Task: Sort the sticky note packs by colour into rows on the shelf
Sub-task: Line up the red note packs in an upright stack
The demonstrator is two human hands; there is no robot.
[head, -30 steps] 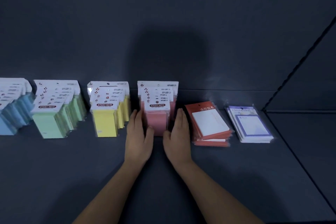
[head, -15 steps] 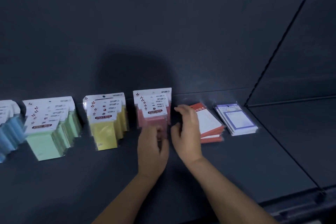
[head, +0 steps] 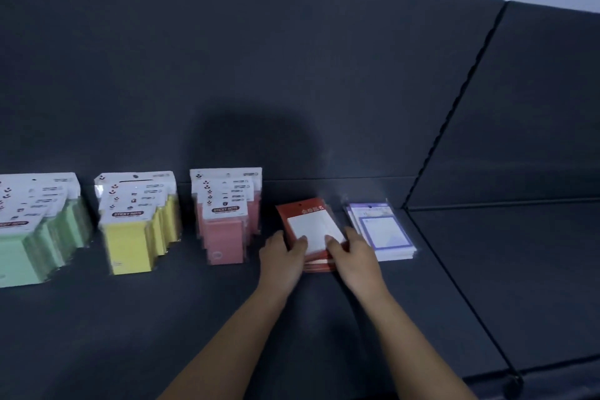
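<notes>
Rows of sticky note packs lie on the dark shelf (head: 162,318): green packs (head: 39,237) at the far left, then yellow packs (head: 136,227), then pink packs (head: 224,224). Right of the pink row lies a stack of red packs with white fronts (head: 308,221). My left hand (head: 282,256) grips the stack's near left edge, thumb on top. My right hand (head: 354,253) grips its near right edge, thumb on top as well. A purple-framed stack (head: 380,230) lies just right of my right hand.
The dark back wall (head: 292,75) rises right behind the rows. A seam (head: 454,286) divides this shelf board from another board (head: 519,269) on the right. The shelf's front edge (head: 519,377) shows at the lower right.
Both hands left the pink row and moved right onto the red stack, which they now grip from either side. The camera has tilted up and shifted right.
</notes>
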